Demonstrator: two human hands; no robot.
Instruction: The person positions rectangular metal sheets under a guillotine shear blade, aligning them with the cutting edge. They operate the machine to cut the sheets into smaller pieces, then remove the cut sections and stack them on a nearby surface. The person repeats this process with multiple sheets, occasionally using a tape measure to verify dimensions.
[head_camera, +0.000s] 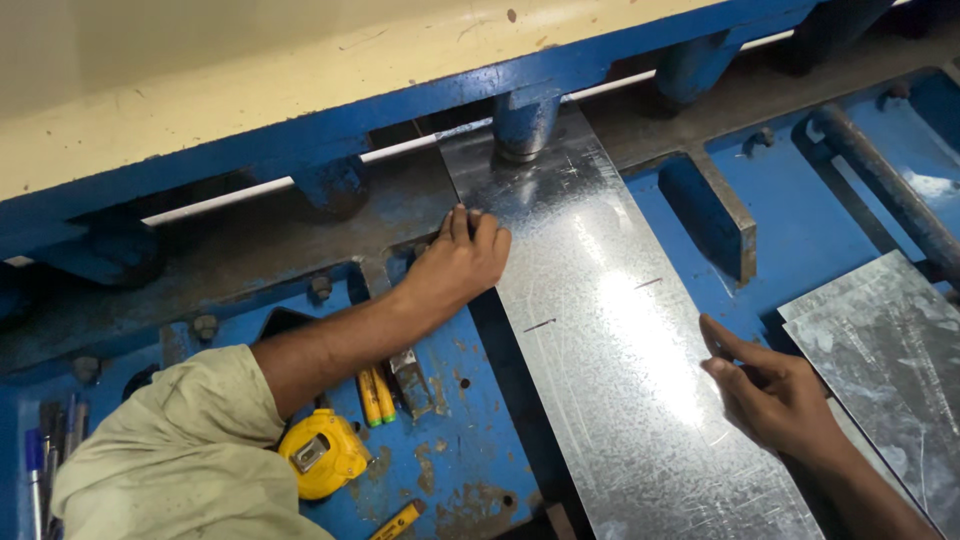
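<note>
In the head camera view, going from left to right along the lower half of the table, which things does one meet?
Pens → yellow tape measure → yellow pencils → long galvanized sheet → right hand → stacked metal sheets. The left hand lies higher up, at the long sheet's left edge.

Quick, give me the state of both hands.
Left hand: fingers curled, pressing the left edge of the metal sheet, gripping nothing.
Right hand: open, fingertips at the sheet's right edge, holding nothing.

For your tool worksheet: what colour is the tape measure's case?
Yellow tape measure, seen in the head view.
</note>
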